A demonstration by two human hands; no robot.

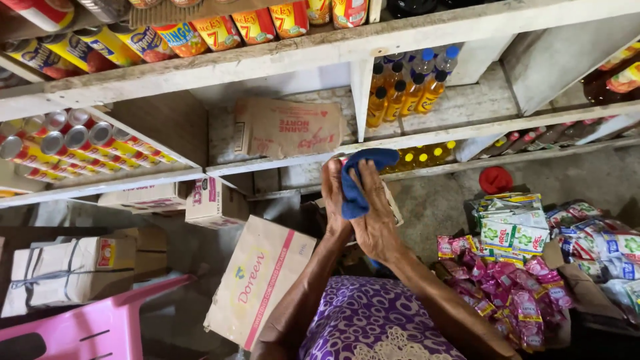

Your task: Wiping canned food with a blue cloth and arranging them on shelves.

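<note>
1. We take the blue cloth (359,179) as our landmark: it sits bunched between both hands, just below the front edge of the white wooden shelf (413,137).
2. Our left hand (335,195) lies against the left side of the cloth, fingers up and mostly straight, pressing it rather than wrapping round it.
3. Our right hand (377,223) lies over the right side of the cloth, fingers loosely curled onto it, so the fabric looks pinched between the two palms, likely to keep it gathered.
4. Above and right of the cloth, bottles of yellow oil (407,90) stand upright in rows on the shelf.
5. Above and left of the cloth, a flattened brown carton (288,128) leans against the shelf's back wall.
6. Below and left of the cloth, a tilted cardboard box (259,280) rests on the floor.
7. Right of the cloth, pink sachets (493,283) lie heaped, spread out within reach.
</note>
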